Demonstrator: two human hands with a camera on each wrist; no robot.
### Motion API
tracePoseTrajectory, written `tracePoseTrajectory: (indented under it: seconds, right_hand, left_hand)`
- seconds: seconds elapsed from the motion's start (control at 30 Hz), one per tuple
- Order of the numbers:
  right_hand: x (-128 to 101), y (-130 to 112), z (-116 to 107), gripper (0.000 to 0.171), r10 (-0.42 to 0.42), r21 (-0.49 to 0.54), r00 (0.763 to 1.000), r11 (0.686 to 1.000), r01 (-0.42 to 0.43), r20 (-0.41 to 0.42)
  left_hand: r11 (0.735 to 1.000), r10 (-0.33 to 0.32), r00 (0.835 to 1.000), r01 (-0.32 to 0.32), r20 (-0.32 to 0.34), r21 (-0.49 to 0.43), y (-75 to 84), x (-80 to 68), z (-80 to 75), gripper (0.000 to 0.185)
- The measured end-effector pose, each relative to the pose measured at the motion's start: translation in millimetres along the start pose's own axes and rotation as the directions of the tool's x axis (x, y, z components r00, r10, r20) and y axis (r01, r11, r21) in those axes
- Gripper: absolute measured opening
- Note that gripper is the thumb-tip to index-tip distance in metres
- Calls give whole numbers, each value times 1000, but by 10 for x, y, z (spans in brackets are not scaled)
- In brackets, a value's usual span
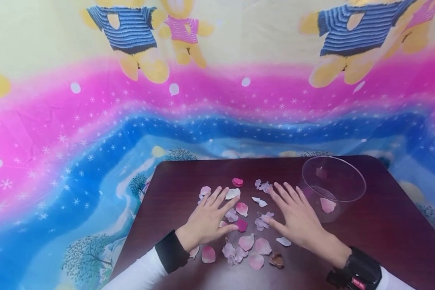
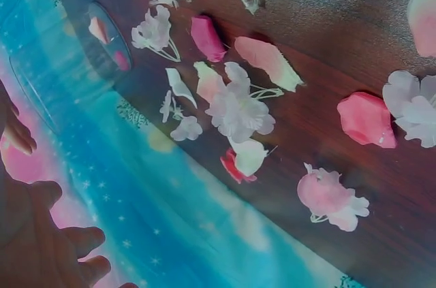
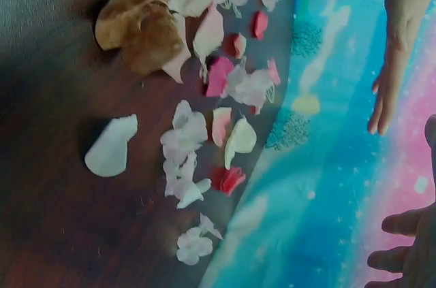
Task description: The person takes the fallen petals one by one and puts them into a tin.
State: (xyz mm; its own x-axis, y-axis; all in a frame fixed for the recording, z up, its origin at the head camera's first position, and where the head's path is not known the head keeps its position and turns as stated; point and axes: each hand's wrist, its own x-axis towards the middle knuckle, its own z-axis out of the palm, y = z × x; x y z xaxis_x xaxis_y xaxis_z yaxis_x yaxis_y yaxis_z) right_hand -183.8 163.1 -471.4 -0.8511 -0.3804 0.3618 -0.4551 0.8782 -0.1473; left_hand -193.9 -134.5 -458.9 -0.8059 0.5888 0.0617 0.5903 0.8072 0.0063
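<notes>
Both hands hover palm-down over scattered petals, fingers spread and holding nothing. My left hand (image 1: 207,220) is over the left part, near a magenta petal (image 1: 241,225) and a white petal (image 1: 233,193). Over the right part is my right hand (image 1: 300,221), its fingertips close to pale lilac blossoms (image 1: 264,221). Nearer the front lie pink petals (image 1: 255,260), a curled brown petal (image 1: 276,259) and a small white petal (image 1: 284,241). In the left wrist view, the left fingers (image 2: 85,240) show at the lower left; the right wrist view has the right fingers (image 3: 395,259) at its lower right edge.
A clear round container (image 1: 364,186) stands at the back right of the dark red-brown table (image 1: 391,233), beside my right hand. A pink petal (image 1: 327,205) shows through its wall. Behind the table hangs a patterned cloth (image 1: 217,96). Each wrist wears a black band.
</notes>
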Motion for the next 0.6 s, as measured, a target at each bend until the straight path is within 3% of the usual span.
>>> tracePoseTrajectory:
  seconds: [0.3,0.6]
  right_hand:
    - [-11,-29,93,87,3,6,1000,1000,-3,24]
    - [34,-7,328,81,72,31,992,997,-75,104]
  left_hand:
    - [1000,15,1000,-15,2,-9,-10,18,6,79]
    - [999,30,1000,-30,5,25,-51,110,180,78]
